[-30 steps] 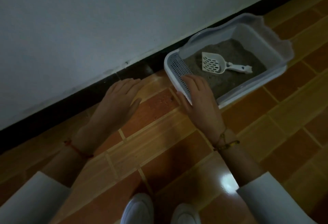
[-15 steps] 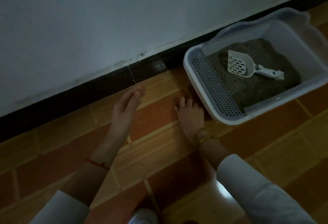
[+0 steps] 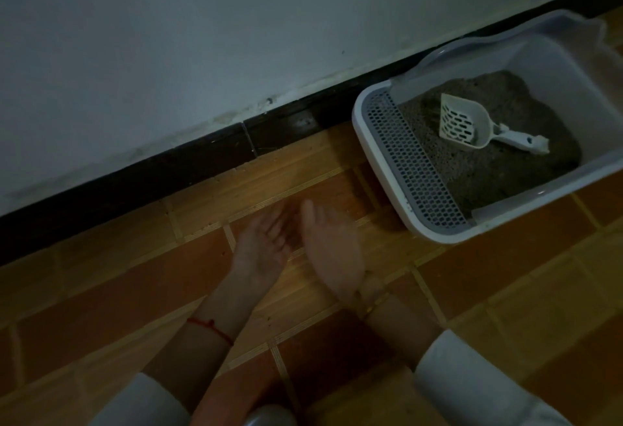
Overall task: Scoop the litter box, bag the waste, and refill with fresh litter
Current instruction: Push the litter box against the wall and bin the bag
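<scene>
Holding scoop [image 3: 472, 124]: litter box [image 3: 381, 169]

Pale wall [image 3: 202, 38], dark skirting [image 3: 168, 169], orange tiled floor [image 3: 505, 290], dim light

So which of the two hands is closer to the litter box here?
The right hand, wearing a bead bracelet; the left hand, with a red string on its wrist, lies farther from the litter box. Neither touches it.

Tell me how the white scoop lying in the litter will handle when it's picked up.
The scoop looks like thin moulded plastic, so probably light and stiff. Its slotted bowl should let loose litter sift through. It lies on top, handle exposed, so it likely lifts freely.
</scene>
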Available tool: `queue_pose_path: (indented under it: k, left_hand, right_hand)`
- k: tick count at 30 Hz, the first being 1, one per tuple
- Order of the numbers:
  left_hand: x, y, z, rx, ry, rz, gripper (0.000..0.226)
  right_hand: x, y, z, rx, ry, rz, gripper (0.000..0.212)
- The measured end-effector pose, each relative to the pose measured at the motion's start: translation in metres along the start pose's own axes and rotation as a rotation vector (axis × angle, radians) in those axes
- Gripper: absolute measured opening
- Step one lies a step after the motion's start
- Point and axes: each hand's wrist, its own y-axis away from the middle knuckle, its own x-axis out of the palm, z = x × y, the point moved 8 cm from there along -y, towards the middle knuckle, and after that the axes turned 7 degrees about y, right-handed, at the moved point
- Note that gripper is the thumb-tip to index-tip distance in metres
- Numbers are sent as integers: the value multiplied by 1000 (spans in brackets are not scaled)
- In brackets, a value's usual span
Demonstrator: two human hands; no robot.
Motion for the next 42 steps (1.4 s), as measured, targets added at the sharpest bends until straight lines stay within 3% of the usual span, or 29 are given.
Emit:
queue_pose_path:
  k: [3,6,9,13,19,24,27,33,42]
  left_hand:
    - [4,-2,16,-137,171,16,42]
    - [-7,-7,10,-123,244,-9,40]
    - [-13,-6,-1,-96,269,3,40]
    - [-17,-6,-10,-77,266,-6,37]
    - [-14,-4,-10,-75,237,1,37]
    - [-12,-4,-6,-81,209,29,37]
    - [-13,-6,-1,-88,173,26,42]
    - [-18,-10,11,-111,127,-58,33]
    - [-22,-3,16,-163,180,-4,32]
  right_hand:
    - [-10,3,24,-67,-128,4,22]
    - [3,-9,-6,69,-228,86,18]
    - [29,-23,-47,183,23,117,22]
    - [64,-28,-64,128,346,225,38]
    - [75,-31,-56,-48,386,199,19]
    - [67,-31,-51,-91,394,218,20]
    - [49,-26,-40,-31,273,170,4]
    - [8,9,26,-111,-80,43,8]
    - [7,24,-20,227,-203,8,18]
